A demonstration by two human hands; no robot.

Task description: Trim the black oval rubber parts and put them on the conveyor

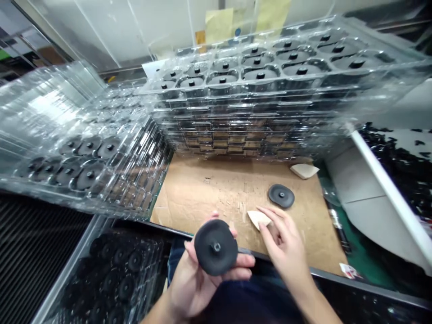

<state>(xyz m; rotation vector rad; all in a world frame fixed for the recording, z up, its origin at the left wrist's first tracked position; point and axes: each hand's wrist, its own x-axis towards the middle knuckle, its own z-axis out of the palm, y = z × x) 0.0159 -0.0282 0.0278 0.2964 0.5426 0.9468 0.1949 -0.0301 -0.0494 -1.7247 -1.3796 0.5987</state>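
Left hand (199,283) was closed around a black disc (216,263), thumb at the left edge, fingers behind and past the right edge. Disc was tilted, face toward the camera, small hub in the middle, held over the near edge of the cardboard (202,184). Right hand (281,236) was pinched on an off-white pad (257,218), thumb and fingertips together on its right end, pointed end to the left; couldn't tell if pad touched the cardboard. Pad and disc were near each other but apart.

Second disc (281,196) lay on the cardboard just beyond the right hand, hub up. Second pad (304,170) lay farther back, near the right rear corner.

Rear trays (236,96), clear, stood stacked behind, discs in the top one's pockets. Left trays (135,175), also stacked, held more discs. Lower tray (145,274), down at left, had dark round parts, blurred. Right side: white bin (364,211), black bits (391,148) beyond its edge, dark tool (341,229) on the green surface (364,252), red-and-white scrap (350,271) near the front edge. Yellow notes (219,24) hung at the back.
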